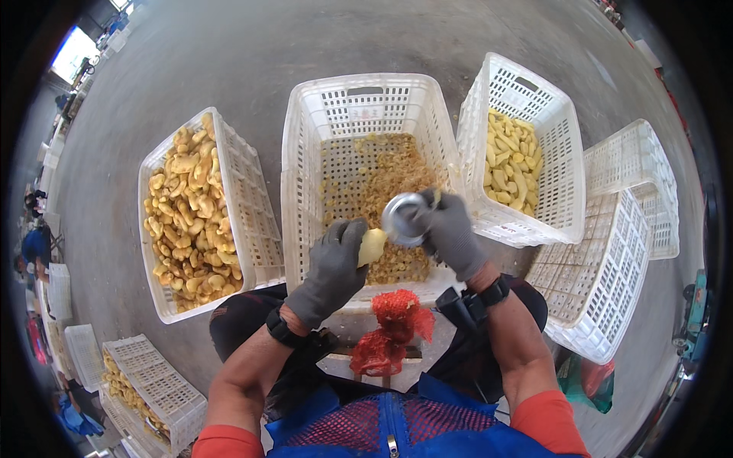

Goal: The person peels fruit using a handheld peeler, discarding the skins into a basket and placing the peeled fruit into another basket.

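My left hand point(335, 272), in a grey work glove, holds a pale peeled piece of ginger point(372, 247) above the near part of the middle crate. In my right hand point(452, 229), gloved alike, is a round shiny metal tool point(404, 218), blurred; its exact kind I cannot tell. Tool and ginger are close together, and whether they touch is unclear. Below both hands, the white perforated plastic crate point(302, 172) holds a heap of brown peelings point(395, 172) and small yellow scraps.
At left stands a crate point(249, 200) of unpeeled ginger point(189, 212). Peeled pieces point(512, 163) fill part of the crate point(558, 154) at right. Stacked crates point(595, 275) stand farther right. A red mesh bag point(395, 326) hangs between my knees. Other people work at far left.
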